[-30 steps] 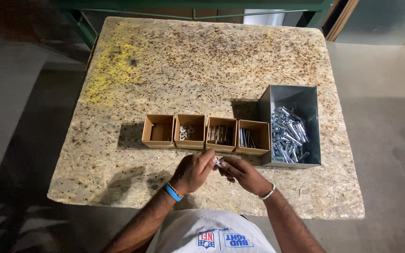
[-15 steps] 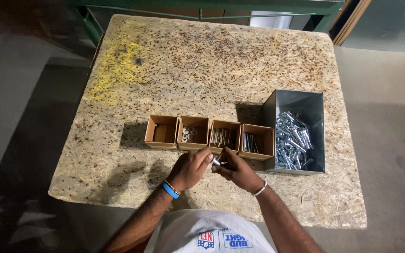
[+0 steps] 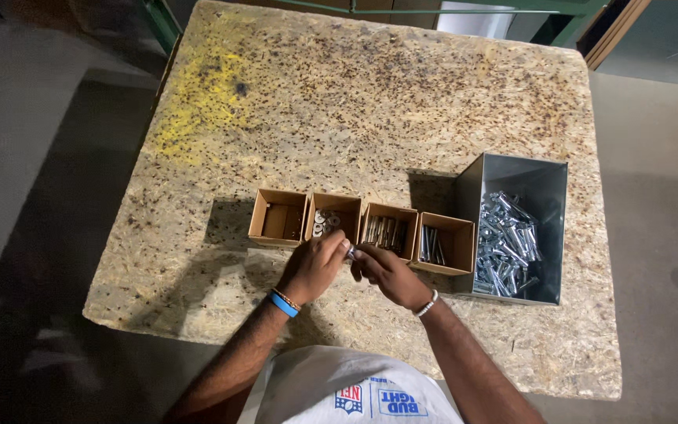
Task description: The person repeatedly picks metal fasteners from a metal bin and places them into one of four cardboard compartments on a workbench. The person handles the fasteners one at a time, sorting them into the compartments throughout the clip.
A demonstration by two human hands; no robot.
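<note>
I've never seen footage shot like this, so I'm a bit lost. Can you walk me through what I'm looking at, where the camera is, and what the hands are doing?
There is no machine here: a person works with two bare hands. The single camera sits on that person's head and looks down. The left hand, with a blue wristband, and the right hand meet over a small shiny metal part, pinched between them. They work at the near edge of a speckled wooden table. On it stands a row of four small cardboard boxes with metal pieces, and to the right a grey metal bin full of silvery bolts.
</note>
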